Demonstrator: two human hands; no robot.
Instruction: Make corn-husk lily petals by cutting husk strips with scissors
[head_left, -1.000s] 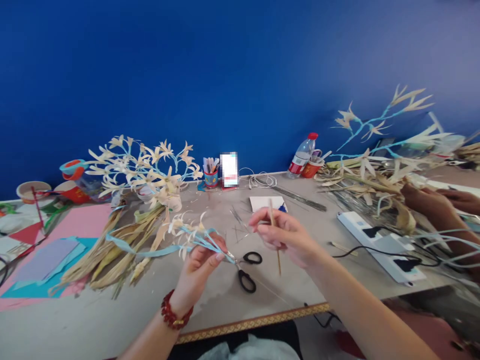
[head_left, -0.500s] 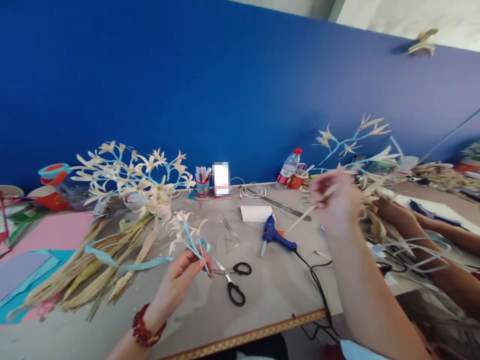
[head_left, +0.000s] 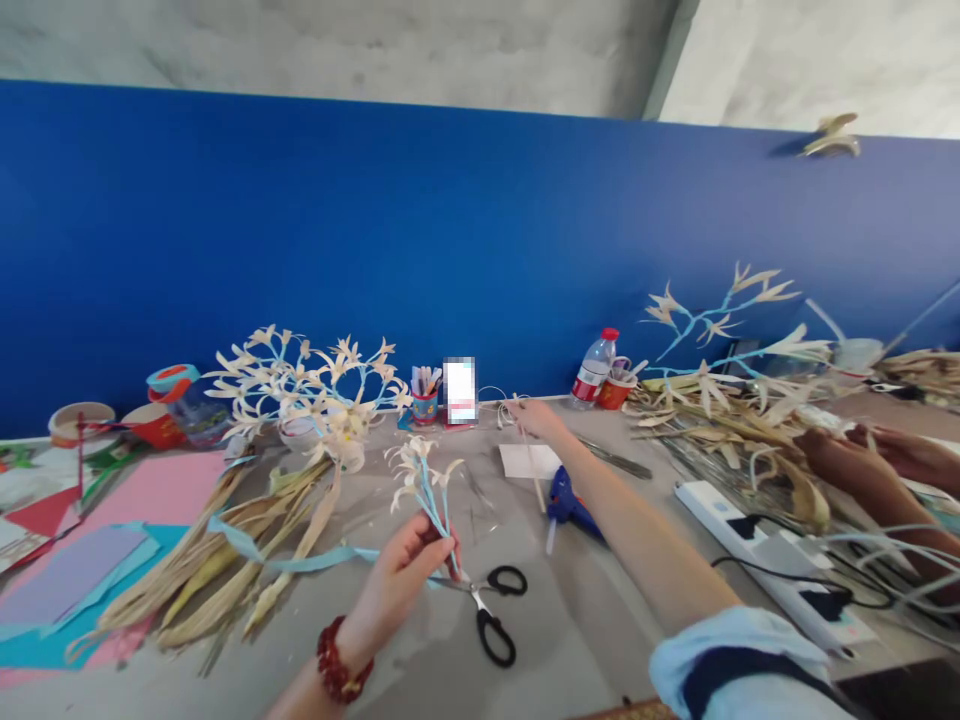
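Note:
My left hand [head_left: 415,562] is closed around a small sprig of cream flowers [head_left: 417,462] with blue-wrapped stems. A light blue paper strip [head_left: 300,562] runs from this hand leftward over dried husks. Black-handled scissors [head_left: 487,605] lie just right of it, blades partly hidden by the fingers. My right hand [head_left: 537,416] reaches to the back of the table, beside a coiled white cable [head_left: 504,408]. A thin pale stick [head_left: 534,470] hangs down from its closed fingers. Under my right forearm is a blue glue gun [head_left: 568,500], partly covered.
At left stand a large flower bunch [head_left: 300,385], corn husks [head_left: 202,560] and coloured paper [head_left: 161,490]. A pen cup [head_left: 425,400], phone [head_left: 460,388] and bottle [head_left: 594,368] line the wall. At right are a power strip [head_left: 765,560] and another person's hands [head_left: 847,455].
My right hand has swung left and forward to the back of the table, still with the pale stick. My left hand keeps its hold on the sprig. The view has tilted up.

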